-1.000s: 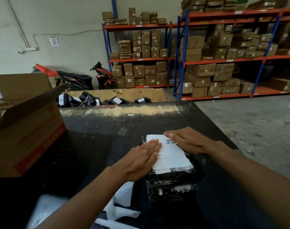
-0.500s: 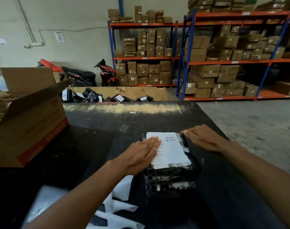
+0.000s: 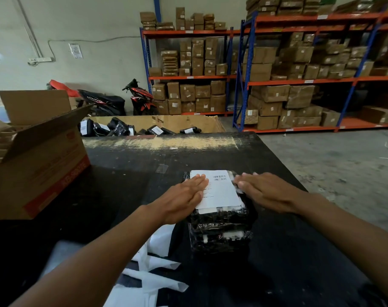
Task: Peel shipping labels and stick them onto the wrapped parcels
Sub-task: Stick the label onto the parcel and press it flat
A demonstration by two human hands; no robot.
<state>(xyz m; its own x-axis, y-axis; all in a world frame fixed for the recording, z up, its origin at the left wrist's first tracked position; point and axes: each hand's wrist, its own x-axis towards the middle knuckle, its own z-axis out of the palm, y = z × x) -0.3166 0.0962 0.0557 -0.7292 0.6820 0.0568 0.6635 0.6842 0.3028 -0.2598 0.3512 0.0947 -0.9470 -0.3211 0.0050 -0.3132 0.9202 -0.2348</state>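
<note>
pressing label (image 3: 219, 191) flat | left hand (image 3: 184, 200) fingers straight | right hand (image 3: 268, 191) flat on parcel (image 3: 219, 229)

The left arm (image 3: 95, 255) and right arm (image 3: 348, 231) extend forward, bare and converging. The left hand (image 3: 184, 199) lies flat, palm down, fingers straight and together. The right hand (image 3: 267, 191) is the same, fingertips angled inward, with a gap between the two.

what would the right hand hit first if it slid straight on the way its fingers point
The label on the parcel: the right hand points left and away, at the barcode end. Past that, probably the fingertips of the left hand.
</note>
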